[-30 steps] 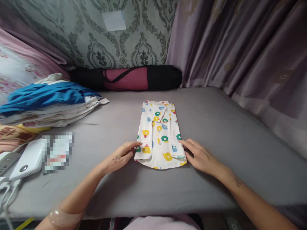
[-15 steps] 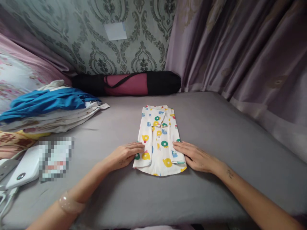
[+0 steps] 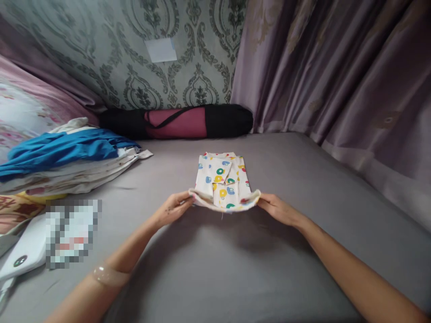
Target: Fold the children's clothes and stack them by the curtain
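The left hand (image 3: 171, 210) and right hand (image 3: 280, 208) are pinching the near corners of the shirt (image 3: 220, 172). Its far part is lying on the gray sheet (image 3: 229, 264); raising both fingers' ends evenly should be making neat folds.

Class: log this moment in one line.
white printed fabric shirt: hem raised, far end on grey sheet; left hand: pinching left corner; right hand: pinching right corner

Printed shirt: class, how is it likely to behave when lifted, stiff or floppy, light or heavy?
The printed shirt is probably floppy: its near edge sags between the left hand and the right hand. It is likely light, as the cloth looks thin. The folded sleeve may shift, as it seems merely laid across the front.
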`<act>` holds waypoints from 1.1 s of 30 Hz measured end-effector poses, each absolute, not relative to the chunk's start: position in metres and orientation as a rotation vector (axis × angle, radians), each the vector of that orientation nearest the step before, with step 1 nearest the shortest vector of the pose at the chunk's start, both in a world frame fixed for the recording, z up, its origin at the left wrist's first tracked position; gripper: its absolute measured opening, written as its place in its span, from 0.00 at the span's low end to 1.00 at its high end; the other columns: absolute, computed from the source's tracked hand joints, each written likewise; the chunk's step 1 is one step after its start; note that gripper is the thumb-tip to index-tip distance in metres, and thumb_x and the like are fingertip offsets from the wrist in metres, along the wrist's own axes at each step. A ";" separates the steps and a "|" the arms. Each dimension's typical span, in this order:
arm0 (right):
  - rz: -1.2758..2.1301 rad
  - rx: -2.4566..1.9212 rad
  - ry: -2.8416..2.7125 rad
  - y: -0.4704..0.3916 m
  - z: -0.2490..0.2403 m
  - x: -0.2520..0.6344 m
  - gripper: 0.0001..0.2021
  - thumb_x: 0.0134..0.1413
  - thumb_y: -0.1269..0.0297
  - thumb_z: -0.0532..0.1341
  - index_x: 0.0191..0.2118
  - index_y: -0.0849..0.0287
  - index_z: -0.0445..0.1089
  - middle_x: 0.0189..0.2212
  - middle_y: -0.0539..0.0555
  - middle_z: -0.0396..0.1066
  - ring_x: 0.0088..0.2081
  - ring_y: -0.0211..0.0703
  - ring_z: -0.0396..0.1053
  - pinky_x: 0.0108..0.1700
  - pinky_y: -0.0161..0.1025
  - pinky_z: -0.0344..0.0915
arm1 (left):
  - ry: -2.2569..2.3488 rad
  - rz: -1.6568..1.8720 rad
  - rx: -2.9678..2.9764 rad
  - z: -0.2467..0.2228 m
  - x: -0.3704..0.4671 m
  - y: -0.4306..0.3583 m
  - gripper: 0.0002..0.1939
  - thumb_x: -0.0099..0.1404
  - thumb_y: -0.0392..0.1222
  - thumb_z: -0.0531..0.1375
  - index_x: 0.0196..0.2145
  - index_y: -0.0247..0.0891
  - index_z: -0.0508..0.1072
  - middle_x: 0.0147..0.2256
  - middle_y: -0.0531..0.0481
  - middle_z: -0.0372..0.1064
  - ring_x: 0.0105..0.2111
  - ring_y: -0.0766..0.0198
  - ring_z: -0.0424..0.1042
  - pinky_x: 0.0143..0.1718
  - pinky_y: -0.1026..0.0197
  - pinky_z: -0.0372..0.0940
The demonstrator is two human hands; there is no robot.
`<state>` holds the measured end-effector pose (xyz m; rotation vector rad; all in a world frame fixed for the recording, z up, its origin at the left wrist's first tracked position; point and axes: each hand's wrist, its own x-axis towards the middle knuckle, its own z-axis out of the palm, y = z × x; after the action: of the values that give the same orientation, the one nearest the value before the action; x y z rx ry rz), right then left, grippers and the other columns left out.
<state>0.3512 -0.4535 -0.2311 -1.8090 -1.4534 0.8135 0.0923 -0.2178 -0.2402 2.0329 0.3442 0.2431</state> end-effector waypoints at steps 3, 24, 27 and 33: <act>0.634 -2.046 -1.231 -0.433 -0.243 0.354 0.18 0.62 0.58 0.49 0.46 0.60 0.72 0.39 0.55 0.76 0.42 0.49 0.71 0.46 0.44 0.66 | 0.575 0.335 2.017 -0.252 0.113 -0.213 0.22 0.64 0.54 0.52 0.43 0.33 0.74 0.32 0.48 0.72 0.31 0.61 0.69 0.33 0.63 0.64; -0.012 -2.681 -1.331 -0.430 -0.245 0.323 0.19 0.62 0.72 0.44 0.54 0.61 0.64 0.43 0.64 0.72 0.42 0.53 0.71 0.41 0.45 0.64 | 0.716 0.591 2.533 -0.282 0.115 -0.229 0.17 0.71 0.48 0.47 0.47 0.38 0.71 0.33 0.46 0.67 0.31 0.61 0.67 0.35 0.59 0.64; -0.202 -2.446 -1.660 -0.416 -0.238 0.314 0.22 0.63 0.71 0.43 0.59 0.62 0.62 0.55 0.65 0.66 0.56 0.54 0.62 0.56 0.50 0.58 | 0.683 0.772 2.630 -0.277 0.113 -0.234 0.17 0.71 0.47 0.48 0.49 0.39 0.70 0.44 0.40 0.67 0.43 0.56 0.69 0.44 0.54 0.66; -0.041 -2.149 -2.049 -0.394 -0.251 0.308 0.27 0.67 0.56 0.43 0.68 0.57 0.47 0.68 0.54 0.43 0.69 0.50 0.35 0.67 0.56 0.33 | 0.314 0.479 2.857 -0.276 0.113 -0.242 0.22 0.72 0.40 0.43 0.61 0.39 0.60 0.63 0.41 0.55 0.64 0.54 0.51 0.63 0.45 0.49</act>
<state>0.3079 -0.3937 -0.2514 -2.1494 -2.0489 -0.0412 0.1130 -0.2420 -0.2760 2.8575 0.3140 0.4789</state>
